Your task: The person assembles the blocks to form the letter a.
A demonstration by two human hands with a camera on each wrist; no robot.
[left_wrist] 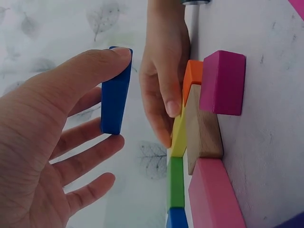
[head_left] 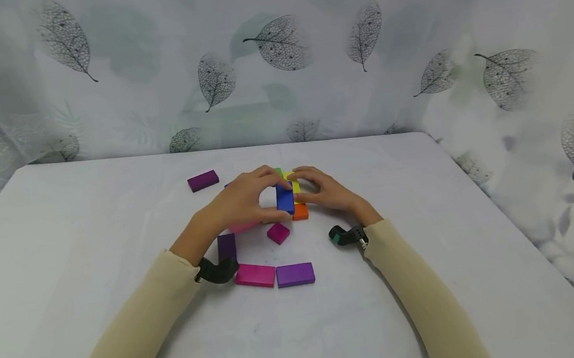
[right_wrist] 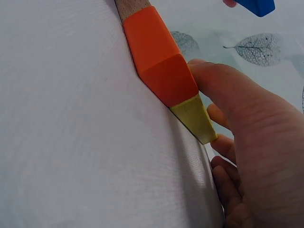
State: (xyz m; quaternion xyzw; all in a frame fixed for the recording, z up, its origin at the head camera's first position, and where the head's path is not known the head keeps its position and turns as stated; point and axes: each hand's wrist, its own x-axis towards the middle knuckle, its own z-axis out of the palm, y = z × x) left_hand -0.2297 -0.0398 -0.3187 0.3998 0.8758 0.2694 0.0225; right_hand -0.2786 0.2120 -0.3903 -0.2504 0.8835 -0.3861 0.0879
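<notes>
My left hand (head_left: 238,200) pinches a blue block (left_wrist: 115,95) between thumb and fingers. It is raised off the table, over the cluster of blocks. My right hand (head_left: 331,190) holds a yellow block (right_wrist: 195,118) by thumb and fingertips, at the cluster's right side. An orange block (right_wrist: 159,57) adjoins the yellow one. In the left wrist view, a bare wooden block (left_wrist: 204,128) lies between the orange block and a pink block (left_wrist: 213,194). Behind these sits a green block (left_wrist: 175,183), with another blue block (left_wrist: 176,218) at its end.
A magenta block (head_left: 278,233) stands in front of the cluster. Nearer me lie a dark purple block (head_left: 227,247), a pink-red block (head_left: 255,275) and a violet block (head_left: 296,274). A plum block (head_left: 203,181) lies apart at back left on the white table (head_left: 110,224).
</notes>
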